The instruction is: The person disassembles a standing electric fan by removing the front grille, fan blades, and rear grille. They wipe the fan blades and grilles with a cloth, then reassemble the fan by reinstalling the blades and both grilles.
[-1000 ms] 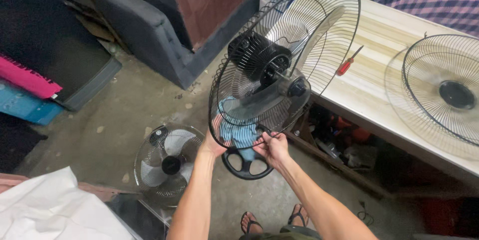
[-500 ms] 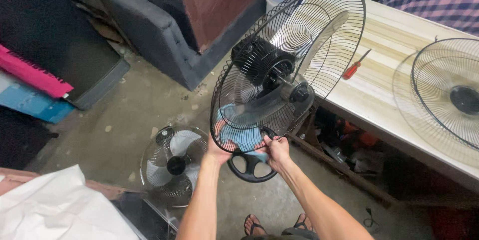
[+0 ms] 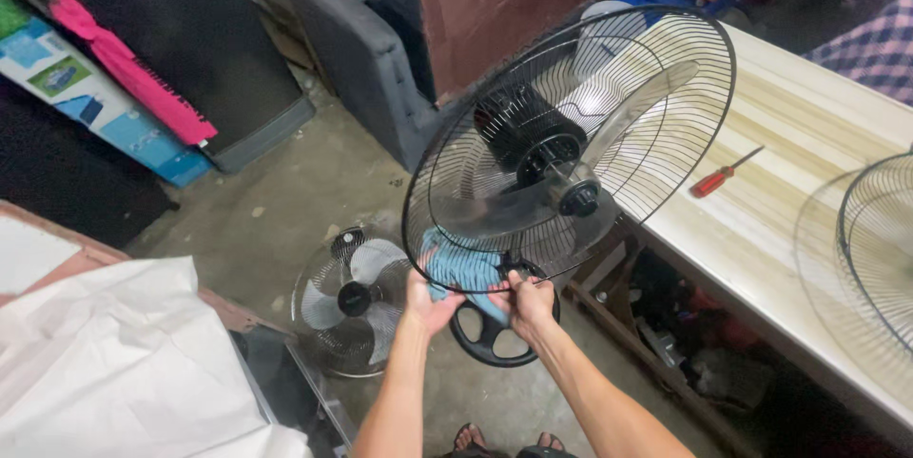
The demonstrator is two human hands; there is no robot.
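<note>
Fan guard [image 3: 571, 135] now tipped higher and further over the table [image 3: 808, 220] than before. Left hand [image 3: 430, 301] grips the blue cloth [image 3: 461, 268] against the guard's lower rim; right hand [image 3: 528, 304] pinches the rim clip, fingers narrow. Red screwdriver [image 3: 723, 173] lies on the table.

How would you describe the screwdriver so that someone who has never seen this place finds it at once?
Start at the long pale wooden table on the right side. The screwdriver lies flat on its top, between the big fan cage that the person holds up and a loose wire grille at the far right. Its red handle makes it the only small, brightly coloured thing among black wire parts.
</note>
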